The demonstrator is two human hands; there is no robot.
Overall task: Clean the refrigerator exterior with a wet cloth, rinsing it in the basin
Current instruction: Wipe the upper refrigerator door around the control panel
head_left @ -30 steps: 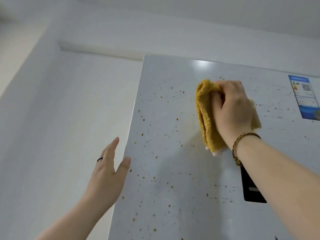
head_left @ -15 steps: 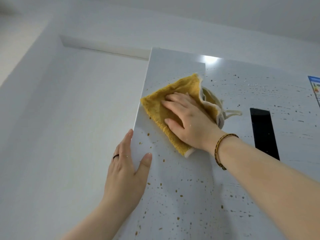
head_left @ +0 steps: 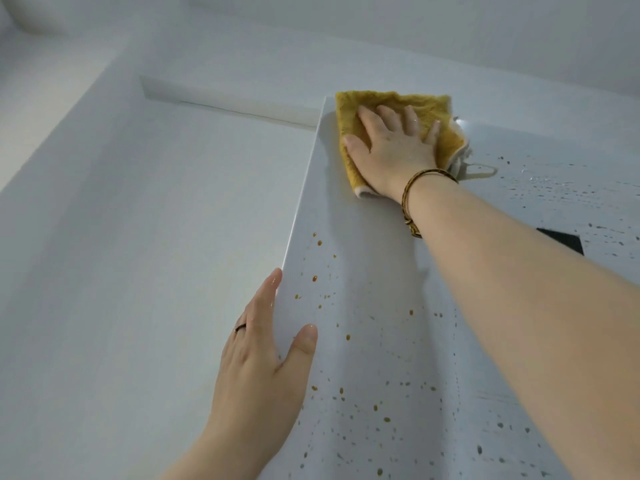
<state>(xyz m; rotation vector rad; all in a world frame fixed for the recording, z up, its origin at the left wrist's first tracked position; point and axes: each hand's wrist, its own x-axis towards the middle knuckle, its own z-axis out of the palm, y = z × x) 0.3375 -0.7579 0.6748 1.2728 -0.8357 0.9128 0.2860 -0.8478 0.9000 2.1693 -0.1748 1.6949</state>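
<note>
Yellow cloth [head_left: 349, 109] pressed under flat right hand [head_left: 394, 150] at fridge [head_left: 363, 265] top corner; left hand [head_left: 263, 375] flat, bracing edge. Brown spots [head_left: 314, 278] below unwiped.

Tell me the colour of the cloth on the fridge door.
Mustard yellow, with a white edge; the cloth shows in the head view.

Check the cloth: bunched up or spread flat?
Spread mostly flat: the cloth lies under the right hand, whose straight fingers press it against the fridge door at its top left corner.
</note>
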